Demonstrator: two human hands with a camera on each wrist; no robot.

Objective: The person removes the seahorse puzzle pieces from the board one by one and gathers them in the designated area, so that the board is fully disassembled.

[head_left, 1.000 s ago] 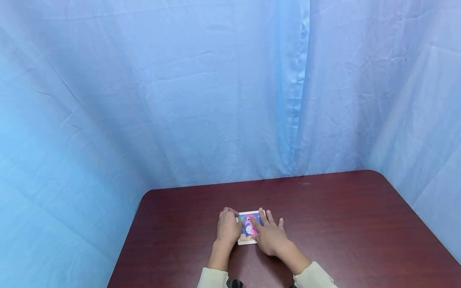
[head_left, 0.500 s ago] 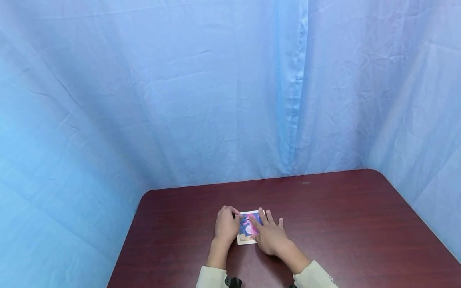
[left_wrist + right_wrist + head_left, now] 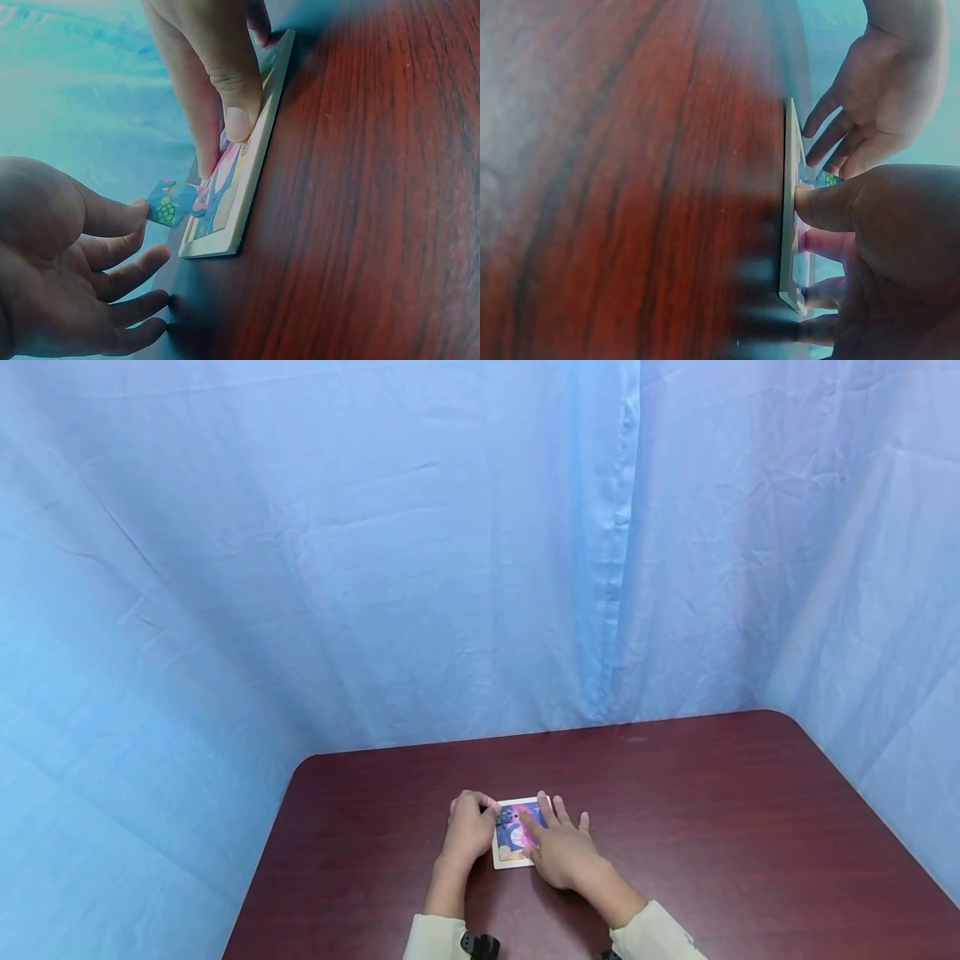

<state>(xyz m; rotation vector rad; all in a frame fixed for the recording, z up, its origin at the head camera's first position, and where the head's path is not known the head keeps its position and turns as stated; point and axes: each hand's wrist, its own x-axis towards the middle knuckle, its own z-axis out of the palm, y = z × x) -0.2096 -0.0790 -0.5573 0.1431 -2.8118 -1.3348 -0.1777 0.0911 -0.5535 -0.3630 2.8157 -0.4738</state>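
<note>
A small jigsaw puzzle with a pink and purple picture lies in a pale-framed puzzle board (image 3: 513,864) on the table. My left hand (image 3: 467,831) is at the board's left side. Between its thumb and index finger it pinches a puzzle piece (image 3: 163,208) with a green turtle on it, raised at a tilt over the board's corner in the left wrist view. Its other fingers are spread below. My right hand (image 3: 564,852) rests on the board's right part, fingers fairly straight, with thumb and fingertips on the picture and the frame. It covers part of the picture.
The dark red wooden table (image 3: 712,827) extends around the board on all sides. Light blue curtains (image 3: 450,568) hang behind the table and along both sides. Pale sleeves (image 3: 437,937) and dark wrist straps show at the lower edge.
My left hand has shifted slightly left and its thumb has drawn back from the picture, with the turtle piece now pinched at the fingertips. My right hand has stayed in place.
</note>
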